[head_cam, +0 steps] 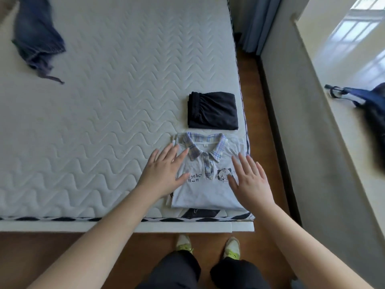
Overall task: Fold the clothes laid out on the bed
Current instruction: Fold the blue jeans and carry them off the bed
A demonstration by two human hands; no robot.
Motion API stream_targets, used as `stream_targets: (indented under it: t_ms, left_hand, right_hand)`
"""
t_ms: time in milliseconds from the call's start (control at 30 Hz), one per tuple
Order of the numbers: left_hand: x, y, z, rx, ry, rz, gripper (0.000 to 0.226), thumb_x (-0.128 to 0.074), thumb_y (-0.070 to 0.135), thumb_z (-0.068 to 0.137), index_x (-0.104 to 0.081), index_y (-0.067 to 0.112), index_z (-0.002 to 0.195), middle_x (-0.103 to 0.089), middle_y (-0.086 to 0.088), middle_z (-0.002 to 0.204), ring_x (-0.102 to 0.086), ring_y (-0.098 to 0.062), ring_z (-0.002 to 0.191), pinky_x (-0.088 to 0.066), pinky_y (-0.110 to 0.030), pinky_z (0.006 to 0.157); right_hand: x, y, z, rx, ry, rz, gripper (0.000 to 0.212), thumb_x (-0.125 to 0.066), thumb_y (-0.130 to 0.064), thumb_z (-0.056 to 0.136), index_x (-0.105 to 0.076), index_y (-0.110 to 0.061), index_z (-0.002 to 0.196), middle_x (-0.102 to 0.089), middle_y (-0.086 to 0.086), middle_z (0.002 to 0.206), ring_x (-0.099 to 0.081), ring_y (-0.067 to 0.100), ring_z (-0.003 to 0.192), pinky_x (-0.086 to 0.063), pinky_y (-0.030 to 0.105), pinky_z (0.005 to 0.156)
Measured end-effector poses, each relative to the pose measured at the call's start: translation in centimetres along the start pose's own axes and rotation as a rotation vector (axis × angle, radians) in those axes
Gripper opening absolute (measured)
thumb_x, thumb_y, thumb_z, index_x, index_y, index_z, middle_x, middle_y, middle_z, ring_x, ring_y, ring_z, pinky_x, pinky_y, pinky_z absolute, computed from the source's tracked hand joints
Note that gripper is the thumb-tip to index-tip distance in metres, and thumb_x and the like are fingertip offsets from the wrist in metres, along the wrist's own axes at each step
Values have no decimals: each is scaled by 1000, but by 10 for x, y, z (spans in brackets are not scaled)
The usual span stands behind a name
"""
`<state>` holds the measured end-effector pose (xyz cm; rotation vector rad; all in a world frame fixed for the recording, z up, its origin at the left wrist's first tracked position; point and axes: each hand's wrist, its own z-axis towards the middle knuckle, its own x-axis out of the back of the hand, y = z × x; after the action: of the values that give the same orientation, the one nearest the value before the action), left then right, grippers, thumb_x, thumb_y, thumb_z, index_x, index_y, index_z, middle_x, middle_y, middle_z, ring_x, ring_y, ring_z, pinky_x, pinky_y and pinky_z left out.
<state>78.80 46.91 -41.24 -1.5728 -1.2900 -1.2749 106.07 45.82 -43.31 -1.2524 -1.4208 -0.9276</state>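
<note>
A folded pale blue polo shirt (205,191) with a plaid collar and a cartoon print lies at the bed's near right corner. My left hand (164,174) lies flat, fingers straight, on the shirt's left side. My right hand (251,181) lies flat with spread fingers on its right side. Just beyond the shirt sits a folded black garment (212,110). A crumpled dark blue garment (37,36) lies unfolded at the bed's far left.
The white quilted mattress (104,111) fills most of the view. Wooden floor (260,122) runs along its right edge, beside a low white wall. A dark blue bag (373,105) sits on the ledge at right. My shoes (208,246) stand at the bed's foot.
</note>
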Motion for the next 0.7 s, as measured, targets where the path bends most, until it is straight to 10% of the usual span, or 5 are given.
stream_targets:
  t_ms: [500,700]
  left_hand:
    - [137,17,-145,214,263,156,77,-3,66,89,-15,30,156,-12,-1,164,-3,-19,151,7,-44,119]
    - [148,21,-209,408,261,180,74,3,67,89,5,33,155,6,4,164,15,-15,150,17,-42,118]
  right_hand:
    - [142,-43,-95,172,203,6,60,-22,-50,102,-12,-25,157,-6,-2,164,2,17,151,11,34,119]
    - [155,-63,-100,347,194,17,62,-9,-52,100,2,-27,157,7,-5,164,13,15,150,9,36,121]
